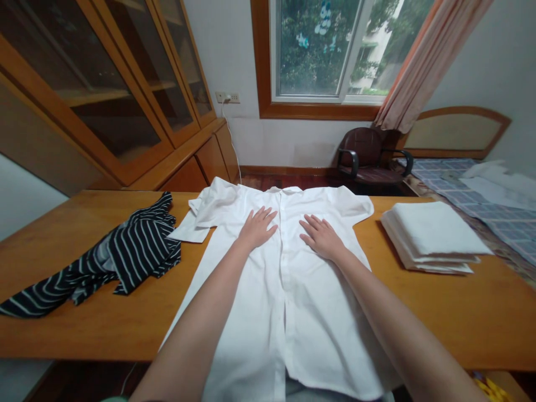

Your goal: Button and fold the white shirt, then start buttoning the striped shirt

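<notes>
A white short-sleeved button shirt (pixel 310 312) lies spread front side up across the table, its collar at the far edge and its hem hanging over the near edge. My left hand (pixel 256 228) rests flat on the chest, left of the button placket, fingers apart. On the other side of the placket my right hand (pixel 322 237) also presses flat with spread fingers. Neither hand grips the cloth. The sleeve on the left is bunched, with a white flap of cloth (pixel 190 228) lying below it.
A crumpled black-and-white striped garment (pixel 138 245) lies on the wooden table (pixel 100 335) at left. A stack of folded white cloth (pixel 431 234) sits at right. Beyond stand a glass-door cabinet (pixel 167 139), an office chair (pixel 366 153) and a bed (pixel 460 178).
</notes>
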`<act>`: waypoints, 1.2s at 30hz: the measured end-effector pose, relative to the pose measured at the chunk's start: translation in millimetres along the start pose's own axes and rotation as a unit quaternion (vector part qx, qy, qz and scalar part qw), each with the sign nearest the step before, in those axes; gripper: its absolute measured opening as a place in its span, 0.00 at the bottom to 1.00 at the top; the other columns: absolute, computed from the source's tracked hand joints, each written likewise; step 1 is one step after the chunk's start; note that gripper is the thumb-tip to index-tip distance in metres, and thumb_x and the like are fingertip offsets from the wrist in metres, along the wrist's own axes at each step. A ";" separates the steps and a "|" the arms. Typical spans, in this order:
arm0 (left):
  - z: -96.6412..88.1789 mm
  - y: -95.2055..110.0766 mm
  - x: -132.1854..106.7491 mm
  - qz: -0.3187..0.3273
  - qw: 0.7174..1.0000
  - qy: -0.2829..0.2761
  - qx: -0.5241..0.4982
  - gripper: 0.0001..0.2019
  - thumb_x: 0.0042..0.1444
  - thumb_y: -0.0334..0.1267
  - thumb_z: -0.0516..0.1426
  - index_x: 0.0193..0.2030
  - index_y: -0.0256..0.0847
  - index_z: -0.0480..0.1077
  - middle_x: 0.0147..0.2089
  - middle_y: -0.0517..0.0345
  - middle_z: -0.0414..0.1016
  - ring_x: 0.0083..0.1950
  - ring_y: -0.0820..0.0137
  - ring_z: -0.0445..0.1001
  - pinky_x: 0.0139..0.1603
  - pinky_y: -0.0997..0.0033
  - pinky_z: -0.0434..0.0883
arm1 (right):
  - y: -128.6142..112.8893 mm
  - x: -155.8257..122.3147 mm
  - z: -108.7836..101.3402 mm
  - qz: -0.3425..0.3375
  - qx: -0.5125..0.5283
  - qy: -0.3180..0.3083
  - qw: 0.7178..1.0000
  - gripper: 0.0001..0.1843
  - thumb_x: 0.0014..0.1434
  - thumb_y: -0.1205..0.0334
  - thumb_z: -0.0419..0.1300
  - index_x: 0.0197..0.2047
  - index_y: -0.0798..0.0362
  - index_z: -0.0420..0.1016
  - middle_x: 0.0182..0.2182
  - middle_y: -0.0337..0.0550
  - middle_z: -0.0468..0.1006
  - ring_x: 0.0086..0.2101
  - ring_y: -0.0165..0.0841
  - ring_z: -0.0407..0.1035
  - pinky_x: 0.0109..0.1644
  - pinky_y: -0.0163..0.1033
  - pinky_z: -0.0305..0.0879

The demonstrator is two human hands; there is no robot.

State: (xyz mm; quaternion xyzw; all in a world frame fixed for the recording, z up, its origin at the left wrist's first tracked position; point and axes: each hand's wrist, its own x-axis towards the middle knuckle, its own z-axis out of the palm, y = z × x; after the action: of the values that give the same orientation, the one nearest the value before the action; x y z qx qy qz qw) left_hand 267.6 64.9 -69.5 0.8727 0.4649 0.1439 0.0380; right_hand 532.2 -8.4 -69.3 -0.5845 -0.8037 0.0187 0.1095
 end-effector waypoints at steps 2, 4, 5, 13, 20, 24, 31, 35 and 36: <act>-1.4 -1.9 2.3 0.002 0.999 0.036 -0.003 0.22 0.66 0.43 0.50 0.65 0.45 0.64 0.69 0.50 0.62 0.72 0.58 0.56 0.72 0.48 0.51 | 2.6 4.2 1.5 0.006 -0.002 -0.005 1.000 0.30 0.70 0.45 0.46 0.70 0.49 0.58 0.71 0.46 0.52 0.69 0.43 0.46 0.70 0.54 0.43; -4.6 -2.1 1.7 0.010 0.997 0.078 -0.009 0.18 0.65 0.38 0.51 0.59 0.42 0.70 0.63 0.48 0.69 0.66 0.60 0.64 0.69 0.52 0.58 | 4.4 7.1 2.9 0.012 -0.007 -0.008 1.000 0.31 0.70 0.45 0.45 0.70 0.49 0.57 0.71 0.46 0.52 0.69 0.42 0.46 0.71 0.53 0.42; -6.8 -1.1 -0.5 0.018 0.995 0.093 -0.014 0.16 0.64 0.36 0.51 0.56 0.41 0.72 0.60 0.48 0.72 0.63 0.60 0.67 0.67 0.54 0.60 | 5.1 8.1 3.5 0.013 -0.009 -0.008 1.000 0.31 0.70 0.45 0.45 0.70 0.50 0.57 0.71 0.46 0.52 0.69 0.41 0.46 0.71 0.53 0.42; -17.5 28.2 -60.6 0.070 0.997 0.028 -0.032 0.17 0.67 0.43 0.49 0.56 0.46 0.73 0.61 0.55 0.74 0.64 0.61 0.67 0.70 0.50 0.56 | 15.8 16.9 2.3 -0.002 -0.028 -0.010 1.000 0.31 0.70 0.46 0.44 0.70 0.51 0.57 0.71 0.48 0.52 0.69 0.42 0.46 0.70 0.53 0.44; -9.5 27.5 -80.3 0.046 0.999 -0.020 0.018 0.24 0.69 0.49 0.46 0.69 0.53 0.58 0.74 0.59 0.55 0.75 0.60 0.50 0.73 0.46 0.48 | -3.4 14.3 -12.1 -0.026 -0.016 0.041 0.999 0.24 0.68 0.55 0.51 0.64 0.55 0.67 0.65 0.53 0.65 0.63 0.46 0.58 0.67 0.54 0.50; -8.2 23.3 -70.9 0.044 0.998 -0.023 0.031 0.24 0.69 0.50 0.45 0.70 0.54 0.56 0.74 0.60 0.52 0.75 0.60 0.48 0.73 0.46 0.46 | -43.6 -14.2 -24.7 -0.083 0.081 0.072 0.991 0.18 0.67 0.54 0.54 0.55 0.54 0.72 0.54 0.52 0.73 0.51 0.41 0.68 0.57 0.46 0.64; -8.6 22.1 -67.5 0.029 0.998 -0.034 0.037 0.25 0.69 0.52 0.44 0.71 0.56 0.54 0.75 0.62 0.49 0.76 0.59 0.44 0.73 0.41 0.43 | -76.7 -75.3 -24.6 -0.160 0.112 0.001 0.981 0.27 0.61 0.49 0.62 0.60 0.51 0.69 0.58 0.53 0.69 0.56 0.45 0.63 0.61 0.52 0.62; -9.2 24.6 -68.6 0.009 0.999 -0.029 0.042 0.26 0.68 0.53 0.44 0.71 0.54 0.55 0.75 0.60 0.50 0.76 0.56 0.45 0.72 0.38 0.44 | -62.2 -91.0 -22.6 -0.152 0.089 0.005 0.984 0.26 0.66 0.50 0.57 0.63 0.49 0.67 0.63 0.52 0.66 0.60 0.44 0.60 0.65 0.53 0.57; -9.3 24.8 -69.0 0.001 0.999 -0.024 0.042 0.25 0.68 0.52 0.45 0.70 0.54 0.57 0.75 0.59 0.52 0.76 0.56 0.46 0.72 0.38 0.44 | -57.7 -93.5 -22.4 -0.148 0.083 0.007 0.985 0.25 0.66 0.50 0.56 0.63 0.49 0.67 0.63 0.51 0.66 0.61 0.45 0.59 0.65 0.53 0.58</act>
State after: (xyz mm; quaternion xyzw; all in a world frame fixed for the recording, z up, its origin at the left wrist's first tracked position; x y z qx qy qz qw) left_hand 248.5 -6.5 -70.6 0.8771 0.4688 0.1035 0.0123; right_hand 510.0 -117.0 -52.8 -0.4477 -0.8764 0.0646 0.1652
